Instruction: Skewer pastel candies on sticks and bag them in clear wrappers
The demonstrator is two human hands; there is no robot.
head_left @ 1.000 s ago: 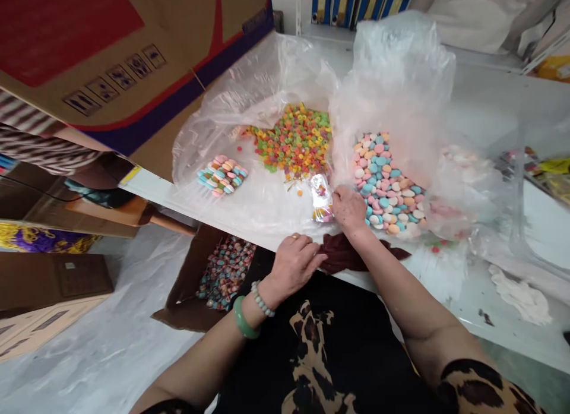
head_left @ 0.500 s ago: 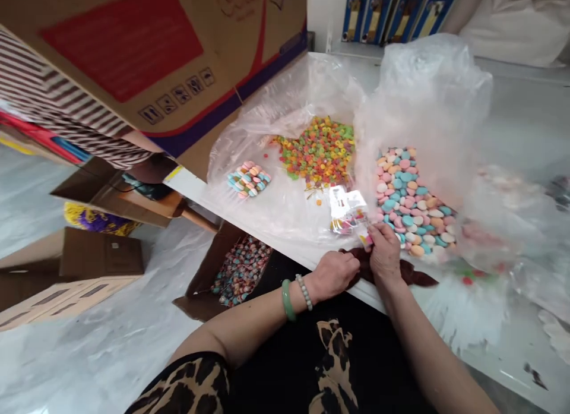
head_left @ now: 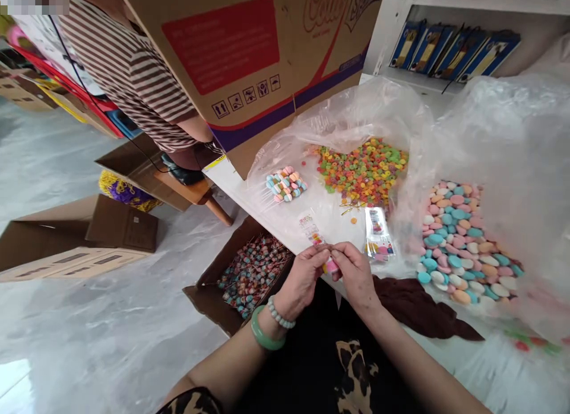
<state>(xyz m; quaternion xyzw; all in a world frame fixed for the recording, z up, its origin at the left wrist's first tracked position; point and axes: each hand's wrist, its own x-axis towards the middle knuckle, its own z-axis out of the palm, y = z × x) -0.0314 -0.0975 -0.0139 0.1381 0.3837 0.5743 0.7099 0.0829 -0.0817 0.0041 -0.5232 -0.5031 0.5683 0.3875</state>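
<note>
at the near edge of the white table (head_left: 243,195), a small printed packet (head_left: 330,266) sits between two bare hands. the left hand (head_left: 303,278) pinches it between thumb and fingers, and the right hand (head_left: 357,277) grips it with thumb and fingertips too, the two touching or nearly so. the step looks to me like working the thin film apart, though i can't tell whether it's open. the next move calls for a light, even pinch, as film like that could slip or crease.

out from the packet, shiny flat packets (head_left: 379,236) lie at two to three o'clock, colourful little rings (head_left: 365,170) at one, and a pastel candy cluster (head_left: 286,184) at eleven. loose pastel candies (head_left: 467,242) spread at three, a brown cloth (head_left: 421,307) at four. at nine, below the tabletop, an open carton (head_left: 200,304) holds wrapped sweets (head_left: 253,271).
</note>
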